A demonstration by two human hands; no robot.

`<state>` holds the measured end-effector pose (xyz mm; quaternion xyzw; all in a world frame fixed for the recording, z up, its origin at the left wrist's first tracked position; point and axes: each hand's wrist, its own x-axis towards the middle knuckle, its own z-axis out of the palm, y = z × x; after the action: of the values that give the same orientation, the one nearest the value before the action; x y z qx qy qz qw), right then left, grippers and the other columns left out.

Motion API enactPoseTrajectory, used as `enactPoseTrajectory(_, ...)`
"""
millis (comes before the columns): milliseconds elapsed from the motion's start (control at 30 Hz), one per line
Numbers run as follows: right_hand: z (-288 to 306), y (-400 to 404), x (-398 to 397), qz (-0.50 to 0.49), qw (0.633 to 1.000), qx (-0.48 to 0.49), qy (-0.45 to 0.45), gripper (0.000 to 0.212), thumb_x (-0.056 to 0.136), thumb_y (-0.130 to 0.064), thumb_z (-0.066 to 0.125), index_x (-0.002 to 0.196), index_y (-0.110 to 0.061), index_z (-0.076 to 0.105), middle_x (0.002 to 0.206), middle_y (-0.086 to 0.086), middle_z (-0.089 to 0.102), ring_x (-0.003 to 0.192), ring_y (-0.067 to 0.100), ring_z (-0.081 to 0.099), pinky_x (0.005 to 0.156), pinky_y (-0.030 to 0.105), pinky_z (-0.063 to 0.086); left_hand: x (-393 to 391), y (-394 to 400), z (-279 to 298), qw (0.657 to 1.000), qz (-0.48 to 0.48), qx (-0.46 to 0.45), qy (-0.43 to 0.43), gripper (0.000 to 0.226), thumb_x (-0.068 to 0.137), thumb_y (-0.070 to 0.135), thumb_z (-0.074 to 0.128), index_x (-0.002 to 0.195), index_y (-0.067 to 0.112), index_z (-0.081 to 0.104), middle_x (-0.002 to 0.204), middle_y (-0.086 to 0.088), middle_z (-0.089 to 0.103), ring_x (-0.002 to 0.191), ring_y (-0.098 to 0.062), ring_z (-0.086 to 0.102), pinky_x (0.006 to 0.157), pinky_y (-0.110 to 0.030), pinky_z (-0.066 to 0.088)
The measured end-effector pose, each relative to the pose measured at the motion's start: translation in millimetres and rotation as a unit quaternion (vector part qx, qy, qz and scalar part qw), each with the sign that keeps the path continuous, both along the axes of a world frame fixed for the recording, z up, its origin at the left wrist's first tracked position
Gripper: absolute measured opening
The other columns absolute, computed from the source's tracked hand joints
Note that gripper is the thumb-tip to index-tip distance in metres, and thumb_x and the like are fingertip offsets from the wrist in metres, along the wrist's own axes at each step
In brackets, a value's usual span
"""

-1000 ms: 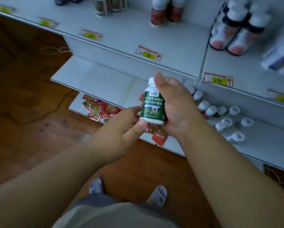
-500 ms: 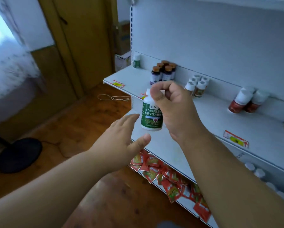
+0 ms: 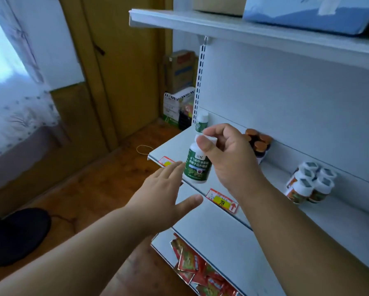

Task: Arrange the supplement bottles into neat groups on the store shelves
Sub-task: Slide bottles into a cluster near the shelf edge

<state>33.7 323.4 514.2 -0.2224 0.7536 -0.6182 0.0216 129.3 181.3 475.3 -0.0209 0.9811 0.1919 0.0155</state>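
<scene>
The right hand pinches the green bottle by its white cap, and the bottle hangs above the front edge of the middle shelf. The left hand is released, with fingers spread just beside it. The bottle looks light, stiff and smooth, so I think a hold around the body is safer than the cap.

Light source: I see daylight from the window at far left, blown out white.
Brightness: dim, with a cool blue cast on the shelves.
Shadows: soft, under the top shelf and on the floor.
Blur: slight motion smear; the bottle label stays readable.
Distortion: my wide lens bends the shelf lines near the edges.
</scene>
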Motion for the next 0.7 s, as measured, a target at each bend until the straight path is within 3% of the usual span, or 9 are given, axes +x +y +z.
enactPoseTrajectory(100,-3.8,-19.2,-32.8,-0.018,0.999,0.042,0.016,0.014,0.09,-0.041,0.069,0.096,-0.033,0.059,0.1,-0.009,0.068,0.096,0.01,0.067,0.072,0.021,0.056,-44.7,-24.4,-5.7,1.0,-0.013,-0.002,-0.01,0.095,0.076,0.086,0.02,0.154,0.033,0.007,0.162,0.008,0.013,0.148,-0.017,0.011,0.119,-0.038,0.014)
enactPoseTrajectory(233,-15.5,-42.1,-72.4,-0.087,0.987,0.133,0.018,0.017,0.088,-0.04,0.071,0.096,-0.033,0.058,0.097,-0.014,0.065,0.087,0.001,0.061,0.063,0.007,0.048,-103.6,-56.2,-23.8,0.997,-0.068,0.003,-0.025,0.092,0.078,0.083,0.023,0.153,0.032,0.011,0.161,0.007,0.017,0.147,-0.016,0.017,0.12,-0.039,0.019)
enactPoseTrajectory(400,-47.7,-80.1,-114.9,-0.188,0.964,0.189,0.017,0.02,0.087,-0.038,0.073,0.099,-0.029,0.06,0.098,-0.017,0.06,0.09,0.005,0.058,0.079,0.025,0.049,-185.9,-101.5,-49.6,0.982,-0.174,-0.036,-0.059,0.088,0.086,0.074,0.035,0.155,0.028,0.006,0.163,0.004,0.011,0.149,-0.018,0.011,0.119,-0.037,0.013)
enactPoseTrajectory(567,-72.9,-105.7,-147.0,-0.28,0.919,0.277,0.0,0.021,0.089,-0.036,0.071,0.1,-0.024,0.058,0.102,-0.01,0.059,0.077,-0.001,0.051,0.069,0.021,0.04,-246.9,-134.8,-65.3,0.964,-0.251,-0.078,-0.05,0.089,0.086,0.073,0.04,0.155,0.026,0.007,0.163,0.001,0.011,0.149,-0.023,0.011,0.118,-0.042,0.015)
enactPoseTrajectory(700,-80.0,-111.0,-176.6,-0.304,0.888,0.345,-0.002,0.024,0.092,-0.031,0.067,0.109,-0.017,0.058,0.11,-0.002,0.059,0.077,0.004,0.05,0.074,0.027,0.038,-283.7,-141.6,-66.6,0.949,-0.295,-0.112,0.013,0.09,0.088,0.07,0.043,0.155,0.022,0.005,0.163,-0.003,0.008,0.149,-0.026,0.009,0.119,-0.042,0.012)
